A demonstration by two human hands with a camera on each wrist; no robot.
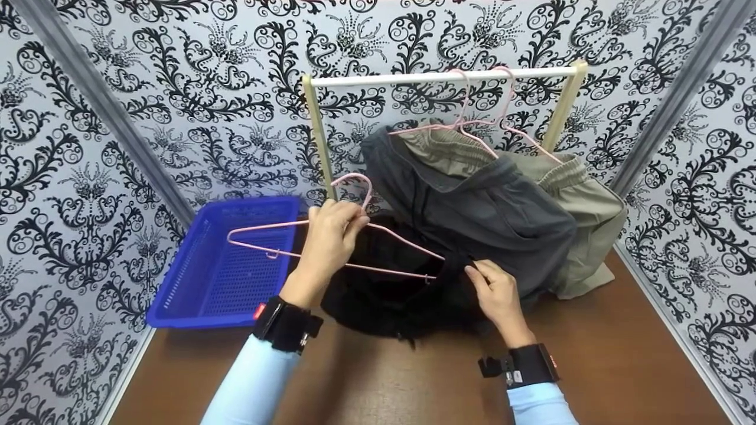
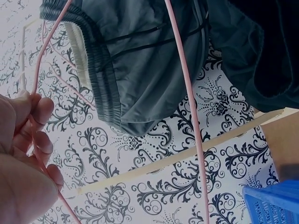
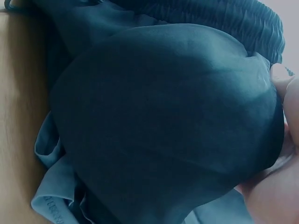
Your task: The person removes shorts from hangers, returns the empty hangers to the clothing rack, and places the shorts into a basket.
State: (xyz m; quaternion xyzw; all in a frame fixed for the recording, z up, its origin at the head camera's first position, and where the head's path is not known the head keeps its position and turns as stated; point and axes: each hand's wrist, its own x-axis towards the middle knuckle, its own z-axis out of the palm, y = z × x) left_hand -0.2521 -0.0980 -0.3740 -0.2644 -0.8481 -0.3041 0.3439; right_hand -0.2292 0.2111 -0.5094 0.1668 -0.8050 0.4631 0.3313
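Note:
My left hand (image 1: 333, 233) grips a pink hanger (image 1: 407, 239) just below its hook, with the fingers and thumb closed round the wire. The hanger's left end extends over the blue basket. At the other end, its tip goes into the waist opening of a pair of black shorts (image 1: 407, 307). My right hand (image 1: 496, 289) pinches the shorts' waist at that end. Dark cloth (image 3: 163, 116) fills most of the right wrist view, with fingertips at its right edge. In the left wrist view, the hanger wire (image 2: 191, 102) crosses in front of hanging grey shorts.
A rack with a white bar (image 1: 384, 78) stands at the back. Grey shorts (image 1: 490, 218) and beige shorts (image 1: 596, 218) hang from it on pink hangers. The blue basket (image 1: 165, 289) sits left on the brown table (image 1: 401, 383). Patterned walls enclose the back and sides.

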